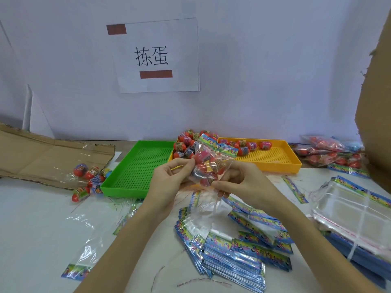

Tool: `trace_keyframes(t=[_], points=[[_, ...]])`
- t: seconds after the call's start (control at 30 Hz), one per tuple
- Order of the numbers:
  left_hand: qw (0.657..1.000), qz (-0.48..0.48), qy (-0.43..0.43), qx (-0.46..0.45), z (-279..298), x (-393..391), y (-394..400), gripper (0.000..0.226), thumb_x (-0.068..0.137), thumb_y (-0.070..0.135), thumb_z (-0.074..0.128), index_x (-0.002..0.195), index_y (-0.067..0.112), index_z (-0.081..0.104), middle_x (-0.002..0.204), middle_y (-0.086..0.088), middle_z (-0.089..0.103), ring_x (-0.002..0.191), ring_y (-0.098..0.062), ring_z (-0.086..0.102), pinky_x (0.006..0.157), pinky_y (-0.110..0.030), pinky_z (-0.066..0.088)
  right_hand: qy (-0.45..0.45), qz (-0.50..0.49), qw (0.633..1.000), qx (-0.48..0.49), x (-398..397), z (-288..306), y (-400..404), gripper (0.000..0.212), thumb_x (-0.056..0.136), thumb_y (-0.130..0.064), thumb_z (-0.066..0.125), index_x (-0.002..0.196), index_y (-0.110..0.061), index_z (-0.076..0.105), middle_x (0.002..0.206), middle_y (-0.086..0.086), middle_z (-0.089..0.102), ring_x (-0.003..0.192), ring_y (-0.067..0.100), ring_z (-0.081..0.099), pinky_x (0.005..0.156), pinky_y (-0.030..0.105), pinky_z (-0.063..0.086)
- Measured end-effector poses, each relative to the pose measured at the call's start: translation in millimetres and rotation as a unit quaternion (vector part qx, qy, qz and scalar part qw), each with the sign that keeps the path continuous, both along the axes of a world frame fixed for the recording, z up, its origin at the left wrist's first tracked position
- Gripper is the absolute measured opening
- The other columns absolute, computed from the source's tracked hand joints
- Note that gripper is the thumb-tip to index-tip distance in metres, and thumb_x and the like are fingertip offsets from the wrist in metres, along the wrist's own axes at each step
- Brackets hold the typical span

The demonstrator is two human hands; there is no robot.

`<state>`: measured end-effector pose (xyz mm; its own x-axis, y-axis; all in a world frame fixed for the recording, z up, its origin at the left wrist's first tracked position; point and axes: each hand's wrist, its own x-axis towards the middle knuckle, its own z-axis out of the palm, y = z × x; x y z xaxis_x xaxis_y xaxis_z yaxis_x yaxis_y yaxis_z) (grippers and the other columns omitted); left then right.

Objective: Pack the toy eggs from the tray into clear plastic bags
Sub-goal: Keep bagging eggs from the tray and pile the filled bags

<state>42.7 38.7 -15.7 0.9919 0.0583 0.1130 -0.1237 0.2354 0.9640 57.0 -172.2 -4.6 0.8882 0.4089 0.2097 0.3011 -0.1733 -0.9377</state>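
Between my two hands I hold a clear plastic bag [206, 166] with a colourful header card, filled with several red toy eggs. My left hand [169, 178] pinches the bag's left side. My right hand [239, 180] pinches its lower right edge, where a thin clear strip hangs down. Behind the bag, the yellow tray [273, 157] holds loose red eggs [186, 144] piled at its left end and along its back wall. The green tray [137, 168] to the left has nothing in it.
Filled bags [330, 153] are piled at the back right. Stacks of empty bags with printed headers [237, 256] lie near me, and clear bags [351, 216] lie at right. Loose eggs [91, 176] and flattened cardboard [42, 153] sit at left. A cardboard wall [376, 102] stands at right.
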Motion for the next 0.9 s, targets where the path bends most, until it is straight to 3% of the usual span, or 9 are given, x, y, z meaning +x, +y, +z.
trace_keyframes(t=[0.33,0.47,0.5,0.57,0.67,0.73,0.77,0.83,0.9], points=[[0.992,-0.056,0.065,-0.094,3,4,4,0.023,0.077,0.029,0.081,0.093,0.014,0.084,0.102,-0.011,0.080,0.084,-0.019,0.076,0.084,-0.030,0.064,0.022,0.038,0.999,-0.015,7,0,-15,0.015,0.100,-0.007,0.066,0.113,-0.013,0.071,0.095,0.010,0.080,0.089,0.026,0.077,0.079,0.030,0.061],[0.991,0.024,0.016,-0.128,-1,4,-4,0.020,0.083,0.025,0.079,0.096,0.013,0.085,0.100,-0.013,0.081,0.084,-0.016,0.078,0.074,-0.024,0.062,0.053,-0.023,0.997,-0.041,7,-1,-12,0.036,0.102,-0.032,0.063,0.137,-0.023,0.059,0.112,0.005,0.077,0.098,0.019,0.076,0.088,0.039,0.063],[0.993,0.065,-0.017,-0.102,-2,4,-5,0.018,0.083,0.024,0.080,0.097,0.014,0.086,0.098,-0.012,0.082,0.084,-0.015,0.078,0.073,-0.023,0.061,0.070,-0.045,0.996,-0.031,7,-2,-8,0.047,0.100,-0.044,0.061,0.140,-0.020,0.057,0.114,0.005,0.076,0.099,0.019,0.076,0.089,0.041,0.063],[0.976,0.150,-0.147,0.062,-4,3,-2,0.013,0.086,0.019,0.081,0.098,0.017,0.085,0.098,-0.004,0.082,0.090,-0.013,0.079,0.079,-0.023,0.060,0.168,-0.040,0.983,0.053,7,-1,-3,0.072,0.094,-0.064,0.052,0.140,-0.009,0.056,0.114,0.012,0.076,0.102,0.027,0.076,0.090,0.043,0.062],[0.829,0.152,-0.410,0.349,-8,5,2,0.015,0.091,0.011,0.081,0.106,0.011,0.084,0.111,0.001,0.080,0.105,-0.015,0.075,0.093,-0.034,0.059,0.330,0.082,0.911,0.234,6,7,-7,0.086,0.095,-0.073,0.046,0.138,0.001,0.058,0.126,0.025,0.070,0.120,0.042,0.067,0.102,0.050,0.055],[0.733,0.122,-0.490,0.457,-9,6,-1,0.016,0.092,0.018,0.082,0.107,0.011,0.084,0.119,0.000,0.077,0.110,-0.022,0.072,0.095,-0.042,0.056,0.328,0.087,0.897,0.284,5,9,-11,0.069,0.101,-0.058,0.054,0.138,-0.001,0.061,0.132,0.020,0.068,0.124,0.040,0.065,0.103,0.053,0.054],[0.708,0.108,-0.500,0.487,-10,6,-2,0.021,0.091,0.027,0.082,0.107,0.014,0.084,0.124,0.000,0.075,0.115,-0.025,0.070,0.098,-0.045,0.054,0.311,0.053,0.906,0.281,5,9,-13,0.056,0.103,-0.048,0.057,0.136,-0.004,0.064,0.133,0.018,0.068,0.121,0.037,0.067,0.099,0.053,0.057],[0.729,0.077,-0.471,0.491,-12,5,-6,0.034,0.089,0.042,0.081,0.114,0.020,0.082,0.137,0.001,0.067,0.130,-0.023,0.060,0.110,-0.044,0.045,0.276,-0.027,0.924,0.262,8,8,-13,0.037,0.105,-0.033,0.057,0.127,-0.007,0.071,0.128,0.014,0.072,0.111,0.031,0.073,0.087,0.049,0.062],[0.810,0.082,-0.386,0.434,-12,1,-10,0.044,0.092,0.048,0.076,0.129,0.024,0.073,0.146,0.005,0.056,0.139,-0.015,0.051,0.116,-0.032,0.039,0.251,-0.070,0.930,0.260,11,6,-14,0.033,0.108,-0.029,0.052,0.125,-0.007,0.071,0.122,0.013,0.074,0.106,0.028,0.075,0.080,0.044,0.064]])
